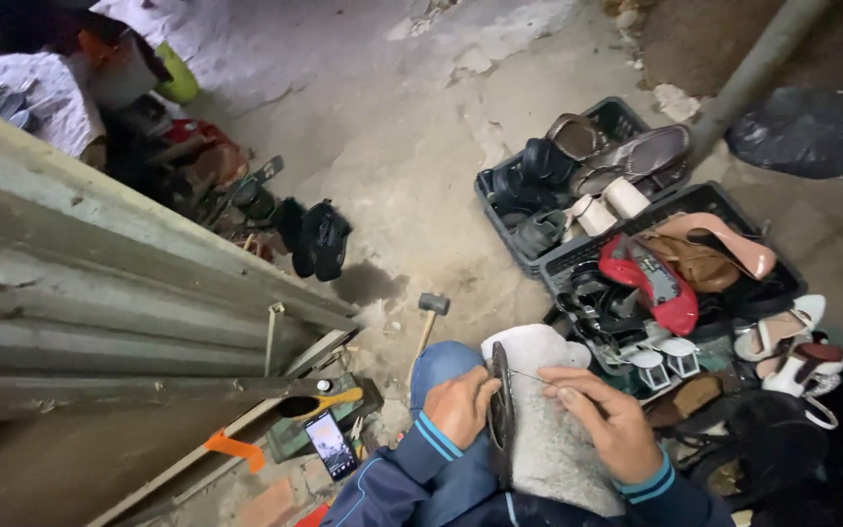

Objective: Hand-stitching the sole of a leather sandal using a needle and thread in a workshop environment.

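Observation:
My left hand [459, 405] grips a dark shoe sole [501, 410] that stands on edge on my lap. My right hand [609, 422] pinches a thin needle or awl [531, 375] whose tip touches the upper part of the sole. Under the sole lies a grey-white cloth [548, 444] spread over my knee. Both sleeves are dark blue with light blue stripes at the cuffs.
Two black crates [636, 210] at the right hold several shoes, among them a red heel [651, 281] and a pink one [724, 239]. A hammer [428, 317] lies on the concrete floor. A phone [331, 444] and an orange-handled tool [236, 449] lie at lower left beside a corrugated metal sheet [100, 293].

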